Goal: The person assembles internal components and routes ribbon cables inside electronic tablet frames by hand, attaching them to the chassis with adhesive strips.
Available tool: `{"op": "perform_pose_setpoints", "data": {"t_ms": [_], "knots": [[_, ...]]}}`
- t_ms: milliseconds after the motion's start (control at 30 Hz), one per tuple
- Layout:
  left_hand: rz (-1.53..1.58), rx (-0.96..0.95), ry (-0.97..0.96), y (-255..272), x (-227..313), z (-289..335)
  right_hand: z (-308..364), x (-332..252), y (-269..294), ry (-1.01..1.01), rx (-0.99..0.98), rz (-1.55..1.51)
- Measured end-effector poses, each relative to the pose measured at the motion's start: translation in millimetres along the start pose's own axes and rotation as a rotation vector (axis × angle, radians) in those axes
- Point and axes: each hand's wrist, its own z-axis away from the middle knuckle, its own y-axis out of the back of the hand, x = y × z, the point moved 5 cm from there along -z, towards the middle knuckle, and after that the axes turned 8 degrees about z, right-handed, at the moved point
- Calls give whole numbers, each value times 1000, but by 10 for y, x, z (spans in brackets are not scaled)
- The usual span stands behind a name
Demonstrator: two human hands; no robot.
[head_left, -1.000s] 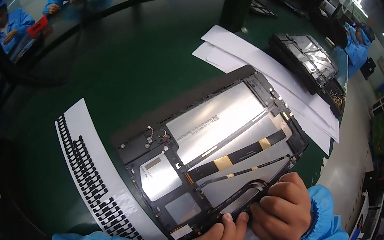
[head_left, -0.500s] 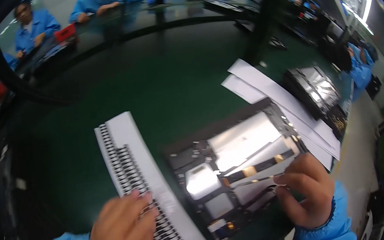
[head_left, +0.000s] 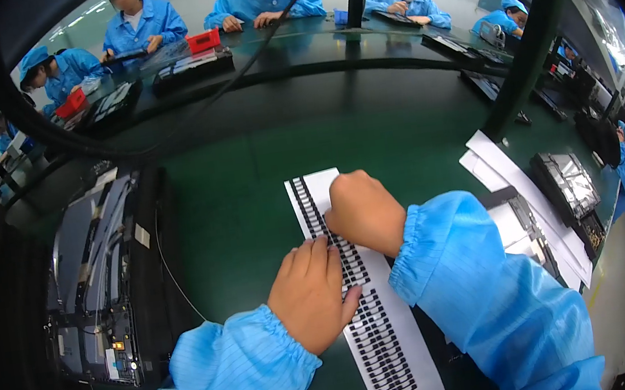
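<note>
A long white backing strip (head_left: 417, 363) lies on the green tabletop in front of me, bearing rows of small black pieces (head_left: 374, 329). My left hand (head_left: 310, 294) rests flat over the strip's left edge, fingers stretched out and thumb on the black pieces. Further up the strip is my right hand (head_left: 362, 212), its fingers curled in at the black rows. Whatever those fingers pinch, if anything, is hidden behind the back of the hand. Beyond my right sleeve, an opened flat device with silver panels (head_left: 518, 227) shows only in part.
At left stands a stack of opened dark devices (head_left: 95, 279) with a thin cable beside it. White paper strips (head_left: 543, 204) and a black block with shiny panels (head_left: 567, 181) lie at right. Several people in blue work across the bench; a dark post (head_left: 526, 48) rises at right.
My right hand has left the opened device and come over to the strip, curled beside my left hand. My left hand stays on the strip. The view has swung left, bringing the device stack into sight.
</note>
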Motion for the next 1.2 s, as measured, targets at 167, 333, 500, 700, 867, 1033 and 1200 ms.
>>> {"op": "perform_pose_setpoints", "data": {"t_ms": [167, 333, 500, 700, 867, 1033, 1200], "knots": [[20, 23, -16, -44, -4, -88, -129, 85, -36, -125, -29, 10], [-17, 63, 27, -48, 23, -96, -122, 90, 7, -73, -17, -81], [-34, 51, 15, -51, 67, -76, 427, 236, 999, 4, 95, -181], [62, -26, -48, 102, 205, -29, 2126, 1451, 1589, -290, 317, -426], [380, -270, -510, 97, 1437, -321, 2772, 2082, 1249, -603, 267, -609], [281, -254, -856, -412, 1908, -517, 2517, 2022, 1116, -309, 270, -562], [289, -269, -859, -551, 1940, -572, 2468, 1962, 1007, -174, 202, -425]]}}
